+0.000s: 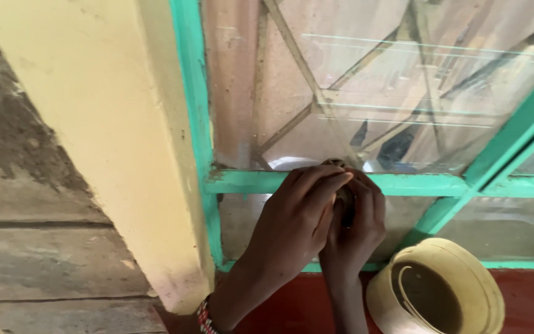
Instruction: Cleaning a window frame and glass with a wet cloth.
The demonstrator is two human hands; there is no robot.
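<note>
Both my hands are pressed together against the green horizontal bar (pixel 403 184) of a window frame. My left hand (pixel 295 219), with a beaded bracelet (pixel 204 316) at the wrist, lies over my right hand (pixel 356 232). Between their fingers is a small brown object (pixel 336 163), mostly hidden; only its top edge shows against the glass pane (pixel 366 93) just above the bar. What kind of object it is I cannot tell.
A pale yellow round tub (pixel 437 291) with dark contents stands on the red sill (pixel 526 297) at the lower right, close to my right wrist. A yellow wall pillar (pixel 106 124) borders the window on the left, with rough grey wall (pixel 26 247) beyond.
</note>
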